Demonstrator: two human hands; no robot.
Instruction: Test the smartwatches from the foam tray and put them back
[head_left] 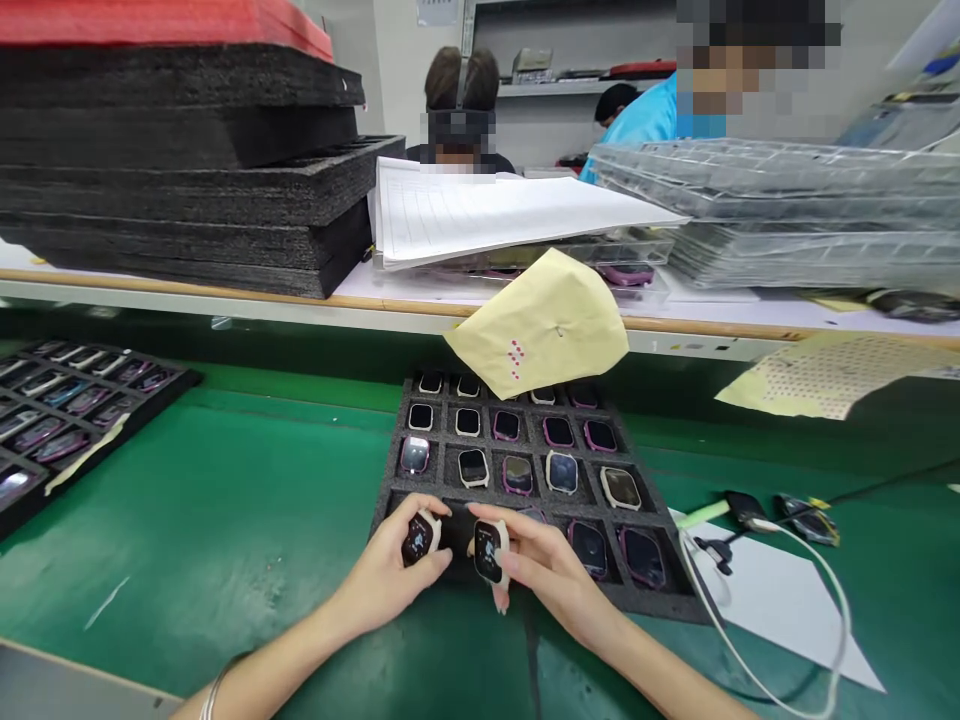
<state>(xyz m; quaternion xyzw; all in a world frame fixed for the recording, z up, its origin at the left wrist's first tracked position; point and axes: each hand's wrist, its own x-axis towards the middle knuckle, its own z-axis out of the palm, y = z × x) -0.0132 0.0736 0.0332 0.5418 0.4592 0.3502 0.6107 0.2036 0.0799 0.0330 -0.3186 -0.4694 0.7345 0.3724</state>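
Observation:
My left hand [386,575] is closed around a small white-cased smartwatch body [418,537] with a dark screen. In my right hand [544,570] sits a second white watch body [489,551], pinched between thumb and fingers. Both hands hover over the near edge of a black foam tray [390,480] on the green mat. The tray's pockets hold several more watch bodies, pink and white. A yellow sticker sheet [544,325] with a few red dots hangs over the tray's far rows.
Another black foam tray [172,385] of watches lies at the left. White cable [817,585], white paper [780,600] and small dark devices [806,520] sit to the right. A raised shelf carries stacked foam [187,170], papers [495,210] and clear trays [787,205]. People sit beyond it.

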